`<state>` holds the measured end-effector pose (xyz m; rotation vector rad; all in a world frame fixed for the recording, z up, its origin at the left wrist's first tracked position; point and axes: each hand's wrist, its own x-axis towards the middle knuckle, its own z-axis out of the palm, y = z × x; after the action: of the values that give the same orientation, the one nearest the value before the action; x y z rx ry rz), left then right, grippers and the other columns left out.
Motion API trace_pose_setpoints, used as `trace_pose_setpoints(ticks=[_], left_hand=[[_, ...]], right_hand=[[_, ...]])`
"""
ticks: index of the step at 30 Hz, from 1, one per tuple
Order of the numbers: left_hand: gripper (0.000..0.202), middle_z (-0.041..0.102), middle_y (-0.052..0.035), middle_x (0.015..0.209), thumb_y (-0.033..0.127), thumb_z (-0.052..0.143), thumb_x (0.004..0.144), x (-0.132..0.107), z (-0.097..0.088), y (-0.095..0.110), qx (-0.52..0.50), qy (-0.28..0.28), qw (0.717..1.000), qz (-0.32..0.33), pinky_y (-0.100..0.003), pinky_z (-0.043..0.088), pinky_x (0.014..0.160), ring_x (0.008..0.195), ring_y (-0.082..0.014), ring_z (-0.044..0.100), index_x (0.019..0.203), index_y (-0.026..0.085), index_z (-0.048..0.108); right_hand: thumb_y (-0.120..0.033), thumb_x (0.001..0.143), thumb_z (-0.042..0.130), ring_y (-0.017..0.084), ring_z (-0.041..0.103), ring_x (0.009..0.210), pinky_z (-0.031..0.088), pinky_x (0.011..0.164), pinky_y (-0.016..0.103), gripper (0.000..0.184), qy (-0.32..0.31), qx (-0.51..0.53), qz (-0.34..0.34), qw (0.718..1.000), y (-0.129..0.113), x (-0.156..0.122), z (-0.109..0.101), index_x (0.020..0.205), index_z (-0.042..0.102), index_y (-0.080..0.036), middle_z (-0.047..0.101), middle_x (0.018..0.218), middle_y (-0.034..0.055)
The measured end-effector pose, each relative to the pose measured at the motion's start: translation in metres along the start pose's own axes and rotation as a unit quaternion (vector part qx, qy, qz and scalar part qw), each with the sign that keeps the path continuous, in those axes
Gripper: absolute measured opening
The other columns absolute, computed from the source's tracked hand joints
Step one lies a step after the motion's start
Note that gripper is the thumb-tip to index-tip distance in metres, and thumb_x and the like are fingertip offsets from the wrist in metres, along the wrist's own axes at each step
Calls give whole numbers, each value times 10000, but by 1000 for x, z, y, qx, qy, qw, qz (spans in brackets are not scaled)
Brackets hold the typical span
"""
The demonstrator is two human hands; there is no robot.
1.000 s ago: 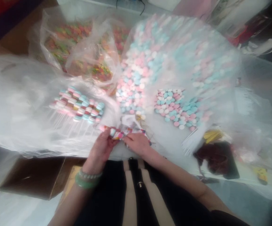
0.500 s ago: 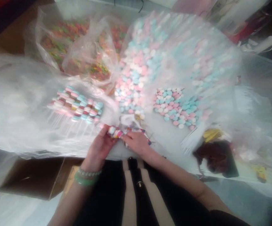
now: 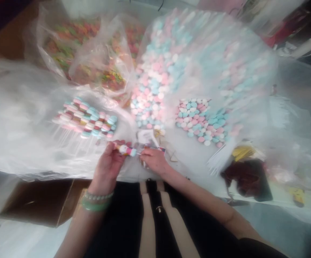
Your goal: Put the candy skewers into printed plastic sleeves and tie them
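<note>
My left hand [image 3: 107,165], with beads and a green bangle at the wrist, is closed around a candy skewer [image 3: 125,149] of pink, white, yellow and blue pieces. A thin white stick shows at the skewer's right end. At that stick, the fingers of my right hand [image 3: 154,160] are pinched together. Just beyond my left hand lie finished-looking candy skewers [image 3: 87,118] in rows, their white sticks pointing toward me. Small printed pieces [image 3: 146,137] and gold ties [image 3: 159,132] lie beyond my right hand, partly covered by it.
A big clear bag of pink, white and blue sweets [image 3: 155,86] spreads across the table. Behind on the left stands a bag of orange and green sweets [image 3: 72,46]. White sticks [image 3: 217,159], yellow strips [image 3: 243,153] and a dark cloth [image 3: 244,177] lie right. A cardboard box [image 3: 34,202] sits below left.
My left hand has shifted a little left with the candy skewer. The gap to my right hand has widened, and the white stick now shows between them.
</note>
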<state>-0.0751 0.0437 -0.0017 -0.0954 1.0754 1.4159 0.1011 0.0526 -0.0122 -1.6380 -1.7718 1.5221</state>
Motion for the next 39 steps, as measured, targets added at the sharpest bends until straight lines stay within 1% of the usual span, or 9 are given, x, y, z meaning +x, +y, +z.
trace_pose_setpoints(ticks=[4,10,17,20,24,29,33,36,39], left_hand=[[201,726,-80,817,180,569,928,-3,1,-6,40,-21,999,0,-349,609,773,824,-229,728,783,114,690],[337,726,-109,827,198,414,1006,-10,12,-18,31,-23,997,-73,-308,601,746,795,-192,711,826,101,681],[204,722,-61,794,217,558,954,-5,8,-8,27,1,998,-53,-326,601,742,805,-201,713,807,131,670],[50,724,-47,811,160,725,826,-8,7,-13,61,-36,997,-23,-283,580,729,764,-163,689,840,126,692],[213,725,-33,798,122,818,707,-12,9,-20,96,-45,994,-12,-223,529,655,693,-127,655,895,121,717],[117,682,-19,718,208,790,769,-14,10,-25,77,-69,990,-99,-231,508,614,645,-127,624,809,131,713],[218,725,-99,926,330,661,896,-19,7,-29,66,-103,978,-170,-299,551,733,844,-198,675,910,122,724],[304,716,-107,906,298,497,982,-21,8,-32,50,-83,980,-172,-298,554,756,839,-190,676,895,103,713],[352,694,-75,815,241,411,1003,-23,17,-35,17,-43,983,-176,-270,553,740,749,-156,665,848,111,699]], right_hand=[[-205,865,576,157,601,779,402,721,260,199,-11,-27,-1,1000,-7,-3,-2,710,699,-223,673,754,-27],[-364,954,535,175,613,818,405,719,271,261,-14,-60,-9,998,-15,-8,1,806,704,-231,685,824,-3],[-190,876,565,145,624,796,424,751,246,173,23,1,-25,999,-6,-12,-5,772,700,-218,674,757,-31],[-168,860,569,158,641,831,451,788,264,245,44,1,-30,999,-13,-11,-4,1035,717,-256,705,836,-31],[-181,888,560,187,657,927,470,858,298,476,54,-32,-52,997,-23,-12,-1,1349,579,-296,734,974,-9],[-156,975,435,148,652,931,465,844,250,325,50,-66,-190,978,-20,-16,2,1155,687,-257,729,1052,1],[-143,995,388,160,637,926,462,823,266,337,61,-124,-251,958,-8,-20,2,1084,706,-210,722,1047,45],[-158,997,399,189,619,873,460,786,297,308,79,-193,-268,941,-6,-27,2,1037,703,-182,710,962,70],[-198,1010,395,251,585,972,439,858,383,296,144,-287,-291,901,-13,-33,3,1122,667,-163,686,1086,129]])
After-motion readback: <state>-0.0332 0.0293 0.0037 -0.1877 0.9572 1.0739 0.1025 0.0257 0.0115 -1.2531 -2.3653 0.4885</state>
